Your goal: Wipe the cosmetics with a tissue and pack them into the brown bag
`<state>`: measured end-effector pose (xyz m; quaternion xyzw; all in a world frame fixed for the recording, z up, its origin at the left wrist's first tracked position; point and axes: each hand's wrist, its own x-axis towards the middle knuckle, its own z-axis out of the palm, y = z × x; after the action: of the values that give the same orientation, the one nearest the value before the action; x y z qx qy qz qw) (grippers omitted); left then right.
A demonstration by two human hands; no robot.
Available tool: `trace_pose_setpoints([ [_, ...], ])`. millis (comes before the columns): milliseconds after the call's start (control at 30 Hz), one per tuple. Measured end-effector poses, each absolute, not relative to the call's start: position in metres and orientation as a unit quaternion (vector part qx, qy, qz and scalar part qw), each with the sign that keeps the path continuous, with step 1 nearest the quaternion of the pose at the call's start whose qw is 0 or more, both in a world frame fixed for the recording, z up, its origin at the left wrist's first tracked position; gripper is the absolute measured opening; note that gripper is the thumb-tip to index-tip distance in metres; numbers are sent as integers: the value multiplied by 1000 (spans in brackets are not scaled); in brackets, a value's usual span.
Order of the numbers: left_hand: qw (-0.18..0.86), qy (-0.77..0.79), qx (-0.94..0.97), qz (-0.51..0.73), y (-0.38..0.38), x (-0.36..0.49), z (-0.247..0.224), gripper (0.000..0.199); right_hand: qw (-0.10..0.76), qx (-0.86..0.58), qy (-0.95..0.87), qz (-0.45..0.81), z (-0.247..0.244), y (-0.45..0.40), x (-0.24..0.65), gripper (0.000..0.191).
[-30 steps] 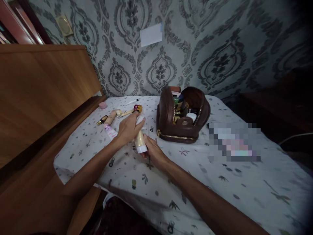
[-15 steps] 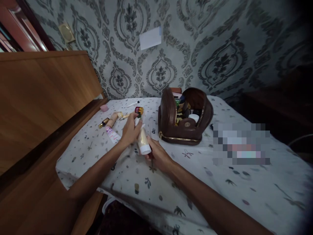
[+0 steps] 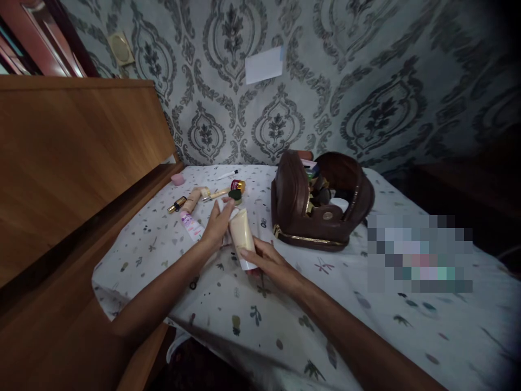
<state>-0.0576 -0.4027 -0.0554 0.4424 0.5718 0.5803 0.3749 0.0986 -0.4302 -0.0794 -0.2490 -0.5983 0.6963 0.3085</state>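
Observation:
My right hand (image 3: pixel 271 263) grips a cream-coloured squeeze tube (image 3: pixel 241 234), its white cap end pointing down toward me. At the tube's upper end, my left hand (image 3: pixel 217 225) is closed on a thin white wipe (image 3: pixel 222 205) that touches the tube. Just beyond the fingers stands a small jar with a dark green lid (image 3: pixel 235 194). A red and gold jar (image 3: pixel 238 186) lies behind it. Left of my left hand are a purple and white tube (image 3: pixel 191 225), a beige tube (image 3: pixel 191 201) and a dark bottle with gold (image 3: pixel 177 205).
An open brown cosmetic bag (image 3: pixel 313 228) full of items stands right of my hands. A white pen (image 3: pixel 227 175), a brush (image 3: pixel 215 194) and a pink cup-like piece (image 3: pixel 177 178) lie toward the wall. A blurred-out patch covers something at right. A wooden panel (image 3: pixel 81 141) borders the left.
The tube has turned so more of its flat side shows, and my right thumb now lies across its front near the cap. The view has shifted slightly left.

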Motion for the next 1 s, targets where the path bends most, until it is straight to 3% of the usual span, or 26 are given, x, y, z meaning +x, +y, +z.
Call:
trace_pose_setpoints([
  [233,466,514,352,629,-408,-48,-58,50,342,-260,-549,717,-85,-425,97,56],
  [333,514,506,390,572,-422,-39,-64,61,388,-274,-514,714,-92,-418,95,57],
  [533,470,508,510,512,-438,-33,-74,55,414,-277,-483,720,-95,-416,94,57],
  [733,435,538,423,585,-427,-48,-65,44,335,-245,-538,734,-87,-422,94,50],
  [833,477,494,354,635,-422,-51,-56,45,295,-208,-529,768,-84,-426,95,46],
  [1000,553,415,351,632,-424,-52,-46,50,264,-167,-421,852,-80,-431,97,62],
])
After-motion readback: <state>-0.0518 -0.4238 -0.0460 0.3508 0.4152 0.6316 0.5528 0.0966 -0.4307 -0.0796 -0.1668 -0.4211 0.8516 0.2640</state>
